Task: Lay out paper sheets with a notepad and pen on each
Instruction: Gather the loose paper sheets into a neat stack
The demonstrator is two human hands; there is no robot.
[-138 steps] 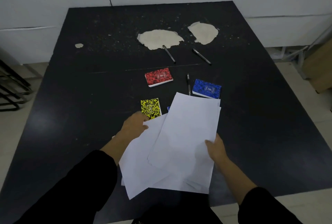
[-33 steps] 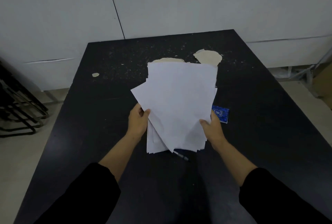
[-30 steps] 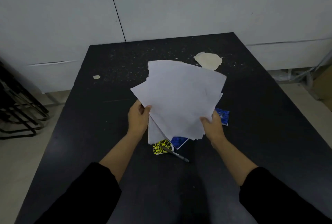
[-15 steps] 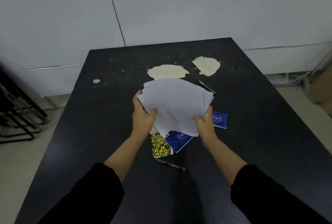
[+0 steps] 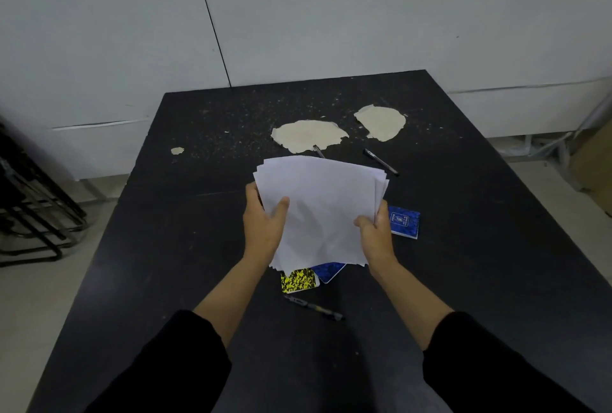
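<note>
Counts in view:

- Hands: two are showing, the left hand (image 5: 263, 225) and the right hand (image 5: 376, 235).
- Paper: one stack of sheets (image 5: 323, 210) is showing; the number of sheets in it cannot be told, since only staggered edges are showing.
- Notepads: three are showing, one yellow (image 5: 299, 280) and two blue, a near one (image 5: 328, 270) and a far one (image 5: 404, 221). The sheets are partly covering the yellow one and the near blue one.
- Pens: three are showing, a near pen (image 5: 313, 307), a far right pen (image 5: 381, 161) and a far middle pen (image 5: 318, 151), of which only the tip is showing.
- Desk (image 5: 165, 247): one is showing.
- Pale worn patches on it: three are showing, two large (image 5: 309, 135) (image 5: 381, 122) and one small (image 5: 177, 150).
</note>
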